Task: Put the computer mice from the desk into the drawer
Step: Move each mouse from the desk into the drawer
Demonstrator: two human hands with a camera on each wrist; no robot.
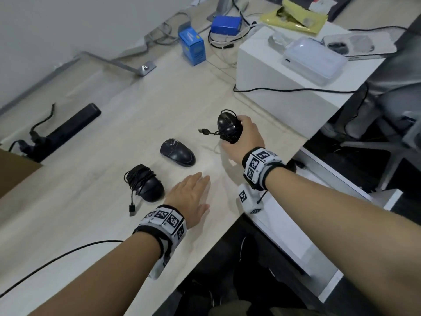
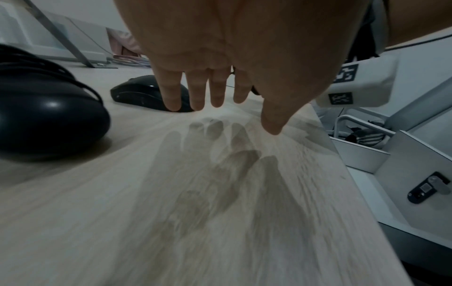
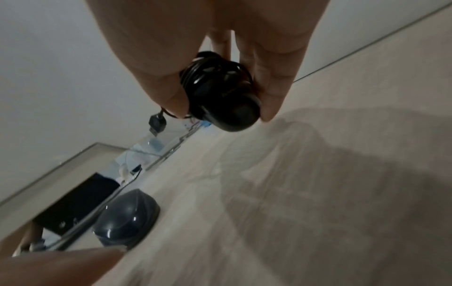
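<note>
My right hand [image 1: 245, 137] grips a black corded mouse [image 1: 227, 130] with its cable wound round it, lifted above the desk [image 1: 91, 87]; the USB plug dangles to its left. In the right wrist view thumb and fingers pinch this wrapped mouse [image 3: 221, 94]. A dark wireless mouse [image 1: 177, 152] lies on the desk in the middle. A second cable-wrapped mouse [image 1: 145, 185] lies nearer me, left of my left hand [image 1: 192, 195], which hovers flat and open above the desk. The white drawer [image 2: 381, 154] stands open beside the desk's right edge.
A white box [image 1: 284, 87] with a plastic case on top stands at the back right. A blue carton [image 1: 192, 45], cables and a black power strip [image 1: 66, 131] lie further off. An office chair [image 1: 391, 110] is at the right.
</note>
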